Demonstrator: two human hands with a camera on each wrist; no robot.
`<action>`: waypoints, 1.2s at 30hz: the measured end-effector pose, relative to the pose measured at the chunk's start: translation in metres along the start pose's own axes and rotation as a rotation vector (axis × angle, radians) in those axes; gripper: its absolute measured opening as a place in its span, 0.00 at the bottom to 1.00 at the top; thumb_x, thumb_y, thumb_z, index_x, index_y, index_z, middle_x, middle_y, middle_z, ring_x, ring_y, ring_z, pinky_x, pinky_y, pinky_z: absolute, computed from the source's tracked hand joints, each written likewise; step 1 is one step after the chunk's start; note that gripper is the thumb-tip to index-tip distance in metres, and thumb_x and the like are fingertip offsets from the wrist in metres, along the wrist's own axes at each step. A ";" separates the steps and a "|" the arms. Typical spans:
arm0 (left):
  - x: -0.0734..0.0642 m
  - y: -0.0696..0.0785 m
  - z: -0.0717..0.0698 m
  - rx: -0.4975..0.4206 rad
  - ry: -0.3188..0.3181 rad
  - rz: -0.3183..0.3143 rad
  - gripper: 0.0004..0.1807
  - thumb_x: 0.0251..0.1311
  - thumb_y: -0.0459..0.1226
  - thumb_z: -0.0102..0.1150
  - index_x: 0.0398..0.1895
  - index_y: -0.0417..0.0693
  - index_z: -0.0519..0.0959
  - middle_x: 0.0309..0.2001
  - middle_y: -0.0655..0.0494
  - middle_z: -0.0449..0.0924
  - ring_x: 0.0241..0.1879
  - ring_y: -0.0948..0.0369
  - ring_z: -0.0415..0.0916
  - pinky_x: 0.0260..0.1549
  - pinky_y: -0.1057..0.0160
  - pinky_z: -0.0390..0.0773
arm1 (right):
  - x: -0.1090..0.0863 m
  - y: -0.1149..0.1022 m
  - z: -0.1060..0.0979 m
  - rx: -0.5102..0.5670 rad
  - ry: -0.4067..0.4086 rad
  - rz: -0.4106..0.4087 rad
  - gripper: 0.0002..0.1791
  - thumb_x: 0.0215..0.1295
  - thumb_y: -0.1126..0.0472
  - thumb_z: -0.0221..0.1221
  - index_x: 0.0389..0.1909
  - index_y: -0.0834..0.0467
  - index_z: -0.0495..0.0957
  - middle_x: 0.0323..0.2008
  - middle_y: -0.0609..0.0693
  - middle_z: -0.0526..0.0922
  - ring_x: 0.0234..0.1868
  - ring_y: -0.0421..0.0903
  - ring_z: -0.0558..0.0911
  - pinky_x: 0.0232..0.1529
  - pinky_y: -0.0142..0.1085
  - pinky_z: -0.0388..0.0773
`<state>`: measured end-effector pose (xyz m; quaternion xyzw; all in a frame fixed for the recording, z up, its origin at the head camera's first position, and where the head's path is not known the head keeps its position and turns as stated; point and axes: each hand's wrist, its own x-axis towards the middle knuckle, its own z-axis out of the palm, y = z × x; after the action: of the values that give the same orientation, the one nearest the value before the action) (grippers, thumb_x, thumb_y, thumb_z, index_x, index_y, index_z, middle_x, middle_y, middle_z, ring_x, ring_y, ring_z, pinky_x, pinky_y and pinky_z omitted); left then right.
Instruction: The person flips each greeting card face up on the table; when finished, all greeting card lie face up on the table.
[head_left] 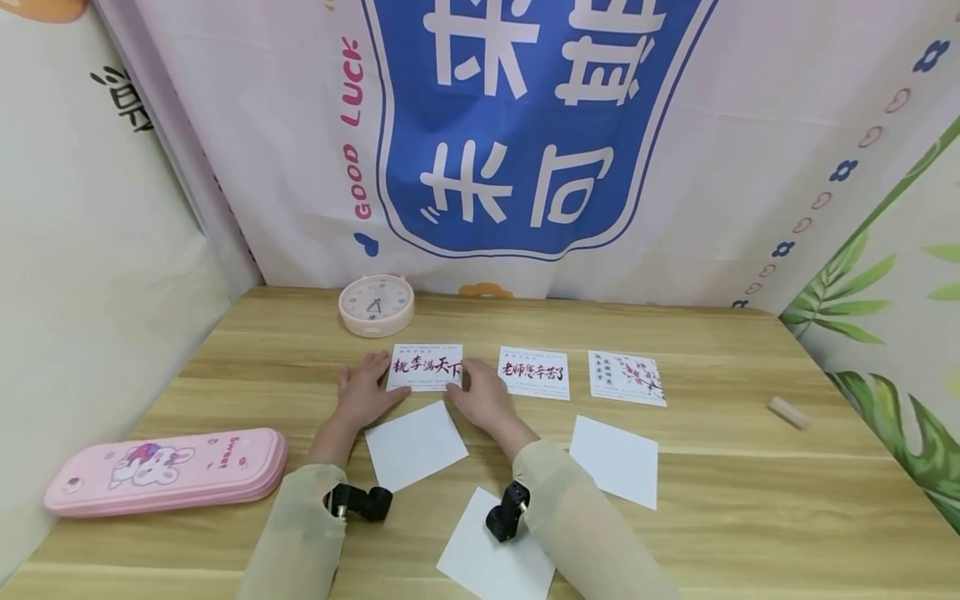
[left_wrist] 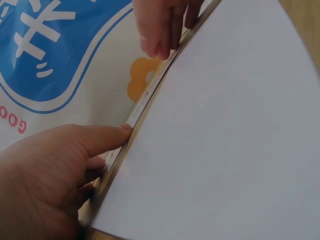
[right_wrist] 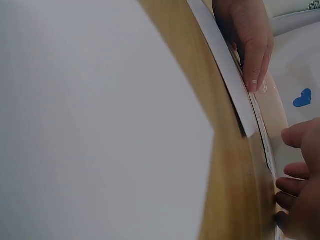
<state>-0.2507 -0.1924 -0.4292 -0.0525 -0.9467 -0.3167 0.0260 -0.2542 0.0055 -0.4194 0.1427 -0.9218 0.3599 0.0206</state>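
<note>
Hands: left hand (head_left: 367,390) touches the red-lettered card (head_left: 426,367), right hand (head_left: 483,395) beside its right edge; fingers relaxed, apart.
Card edges: wood shows between it and the middle card (head_left: 535,372); a blank sheet (head_left: 417,446) lies just below.
Views: left wrist shows the thumb against the card; only head shows the pencil case (head_left: 165,472).
Surfaces: rounded pink case, round clock (head_left: 377,307), wood-grained table (head_left: 712,475).
</note>
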 end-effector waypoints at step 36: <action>-0.039 0.166 -0.004 -0.509 -0.004 0.308 0.39 0.48 0.43 0.60 0.64 0.48 0.54 0.60 0.57 0.59 0.59 0.59 0.53 0.56 0.53 0.50 | -0.113 0.054 -0.193 0.181 -0.012 -0.214 0.29 0.57 0.61 0.55 0.59 0.64 0.59 0.57 0.60 0.62 0.58 0.55 0.60 0.54 0.52 0.54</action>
<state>-0.1931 -0.0666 -0.3298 -0.2011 -0.8177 -0.5362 0.0581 -0.1737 0.1998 -0.3280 0.2436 -0.8651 0.4367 0.0404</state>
